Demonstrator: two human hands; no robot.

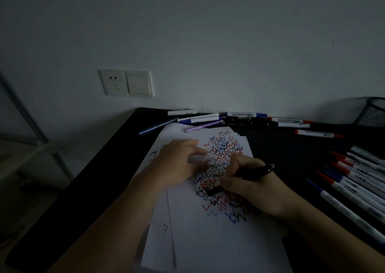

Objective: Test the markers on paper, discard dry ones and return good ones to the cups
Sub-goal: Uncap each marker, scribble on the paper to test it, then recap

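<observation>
Right hand (248,181): gripped black marker (239,181), tip on paper (208,241).
Left hand (183,162): fingers flat, pressing paper.
Progress: many squiggles drawn; markers at right edge (354,185) seemingly untested.

Dim, bluish light leaves the whole frame murky, darkest at lower left, with soft grainy detail, wide-angle bending at the edges, and markers (354,181) blurred at right.

The mesh cup (373,112) is cut off by the right edge, as are the markers (358,181) below it. The black pen's (245,176) tip hides under the right hand (248,181) — labels on all too dim to read.
</observation>
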